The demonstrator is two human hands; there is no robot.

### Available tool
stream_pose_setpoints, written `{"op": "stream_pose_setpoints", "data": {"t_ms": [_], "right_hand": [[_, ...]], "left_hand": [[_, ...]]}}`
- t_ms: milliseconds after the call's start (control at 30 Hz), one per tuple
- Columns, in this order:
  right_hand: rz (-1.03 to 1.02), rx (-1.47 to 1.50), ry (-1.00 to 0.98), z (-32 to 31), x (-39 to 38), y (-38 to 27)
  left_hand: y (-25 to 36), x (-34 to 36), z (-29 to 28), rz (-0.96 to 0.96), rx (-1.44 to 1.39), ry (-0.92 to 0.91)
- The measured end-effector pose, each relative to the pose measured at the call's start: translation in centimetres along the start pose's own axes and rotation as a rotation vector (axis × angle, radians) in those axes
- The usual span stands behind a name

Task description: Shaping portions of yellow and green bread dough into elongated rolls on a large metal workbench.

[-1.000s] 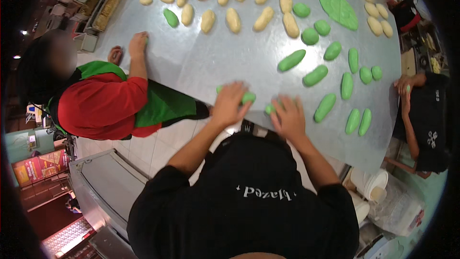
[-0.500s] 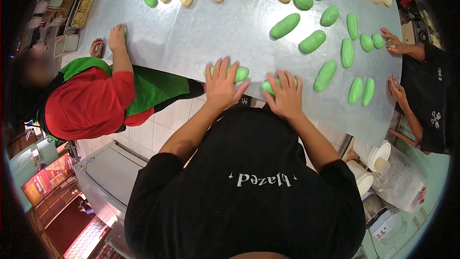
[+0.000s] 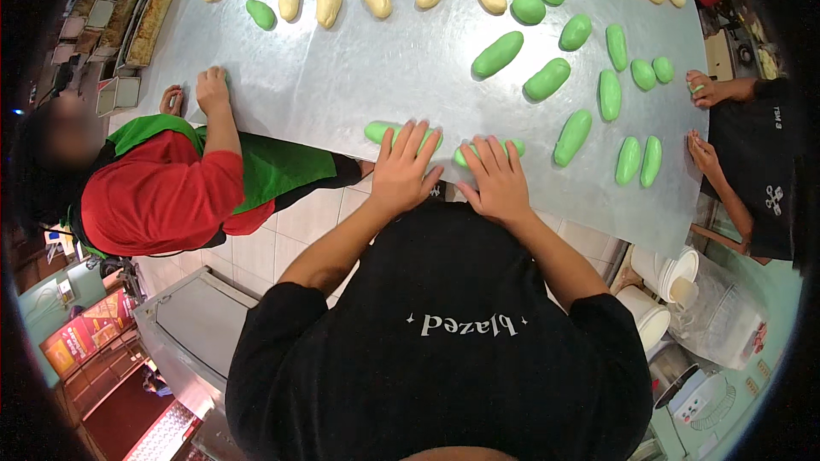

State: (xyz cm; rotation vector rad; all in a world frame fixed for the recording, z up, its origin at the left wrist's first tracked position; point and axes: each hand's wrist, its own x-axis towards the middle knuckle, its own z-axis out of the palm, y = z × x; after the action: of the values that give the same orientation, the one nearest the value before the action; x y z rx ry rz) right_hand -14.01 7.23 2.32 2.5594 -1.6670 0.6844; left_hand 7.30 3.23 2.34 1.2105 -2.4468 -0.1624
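Just drawn back toward edge of counter (image 3: 299,77) — resting with left hand (image 3: 405,171), outstretched, on longer green roll (image 3: 376,131) beneath; likewise with right hand (image 3: 497,177) on shorter green roll (image 3: 515,148) — apparently mid-rolling.

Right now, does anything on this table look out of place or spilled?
Perhaps one green lump: it lies beside the cream dough, apart from most green pieces, which lie farther right. I see no spill.
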Motion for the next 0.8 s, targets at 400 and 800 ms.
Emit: {"op": "stream_pose_setpoints", "data": {"t_ms": [400,800], "right_hand": [[0.283,0.320,-0.426,-0.7,10.9,7.3],[0.221,0.308,-0.624,-4.0,8.3,6.8]], "left_hand": [[-7.1,13.1,-1.9,-0.349,-0.427,-0.395],[-8.6,7.8,-3.7,-0.135,-0.213,-0.492]]}}
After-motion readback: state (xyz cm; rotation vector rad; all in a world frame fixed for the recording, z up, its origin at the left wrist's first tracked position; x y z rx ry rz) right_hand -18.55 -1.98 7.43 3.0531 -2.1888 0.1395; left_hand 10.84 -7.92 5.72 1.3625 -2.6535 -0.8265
